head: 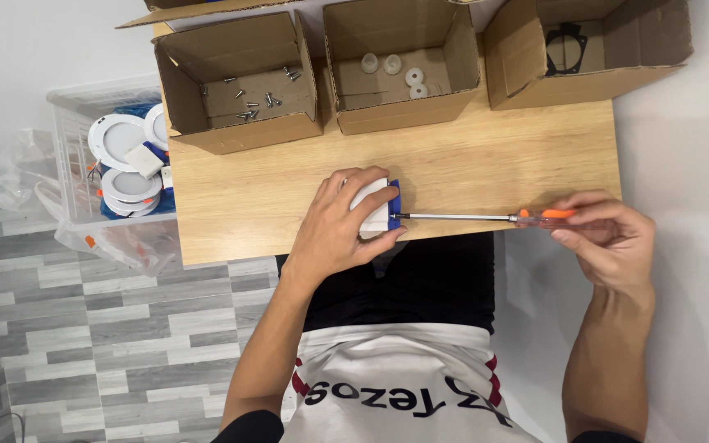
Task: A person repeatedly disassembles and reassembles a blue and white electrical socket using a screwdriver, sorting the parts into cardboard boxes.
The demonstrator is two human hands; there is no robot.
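a small white block with a blue end piece point(379, 207) sits at the near edge of the wooden table point(469, 160), just in front of the person's lap. the left hand point(340, 226) wraps over it, fingers curled closed around its top and sides, thumb underneath on the near side, pinning it in place. a long screwdriver point(469, 217) lies level, its metal shaft tip meeting the blue end of the block. the right hand point(609, 234) closes around the clear and orange handle, fingertips pinched along it.

this looks like the fastening step: a screw being driven or loosened at the blue end, though the screw itself is too small to see. any turn of the driver calls for the tip staying seated and in line with the block, and for the left hand's grip holding firm against the twist.

behind, three open cardboard boxes stand along the far edge: one with loose screws point(260, 97), one with white round caps point(393, 70), one with a black gasket-like frame point(566, 45). left of the table, a clear plastic bin point(71, 156) holds round white light fittings point(125, 160).
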